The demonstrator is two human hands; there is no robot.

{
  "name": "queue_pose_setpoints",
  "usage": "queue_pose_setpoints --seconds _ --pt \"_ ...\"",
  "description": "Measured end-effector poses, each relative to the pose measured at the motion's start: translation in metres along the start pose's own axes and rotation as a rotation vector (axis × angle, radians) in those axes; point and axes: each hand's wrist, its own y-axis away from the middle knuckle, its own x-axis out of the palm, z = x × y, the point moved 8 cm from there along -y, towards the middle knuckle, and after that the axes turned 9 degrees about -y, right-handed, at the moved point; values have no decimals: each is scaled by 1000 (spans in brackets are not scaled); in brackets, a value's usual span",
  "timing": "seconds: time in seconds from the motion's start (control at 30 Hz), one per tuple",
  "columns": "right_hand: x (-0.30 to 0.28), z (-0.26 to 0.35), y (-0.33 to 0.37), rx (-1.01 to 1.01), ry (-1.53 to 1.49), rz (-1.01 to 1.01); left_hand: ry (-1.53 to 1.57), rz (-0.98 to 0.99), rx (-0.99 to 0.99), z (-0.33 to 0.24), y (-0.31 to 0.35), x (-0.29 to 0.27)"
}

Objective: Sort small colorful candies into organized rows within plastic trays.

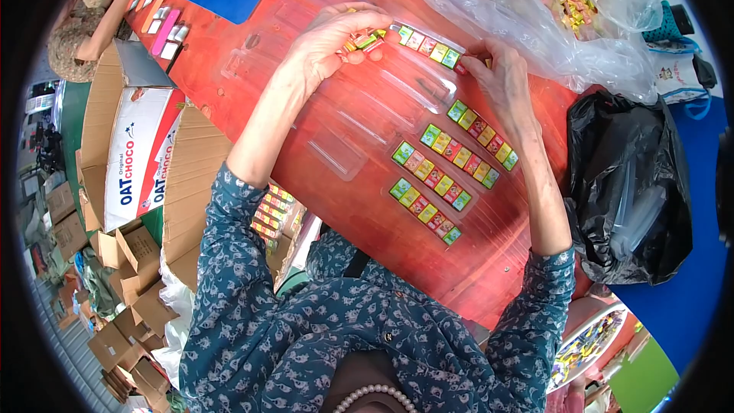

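My left hand (336,40) is curled around several small wrapped pieces (364,42) in yellow, red and green. Just right of it, a clear plastic tray (397,25) holds a row of similar pieces (428,45) with pale, red and green faces. At the right end of that row, my right hand (498,76) pinches a small red wrapped piece (460,67), partly hidden by the fingertips. Nearer to me on the red table lie filled trays, among them a filled tray (433,174) and the nearest filled tray (424,211).
Clear trays (336,151) without pieces lie on the red table (344,214). A large clear bag (527,46) of loose pieces stands far right, beside a black plastic bag (627,183). On the left is an open cardboard box (191,183). Another person's arm (107,23) shows far left.
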Motion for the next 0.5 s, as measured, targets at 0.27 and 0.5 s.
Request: queue_pose_setpoints --seconds 0.27,0.5 --pt "1 -4 -3 46 12 13 -32 -50 -34 0 0 11" --pt "2 -6 -2 68 -29 18 -9 28 -40 4 -7 32"
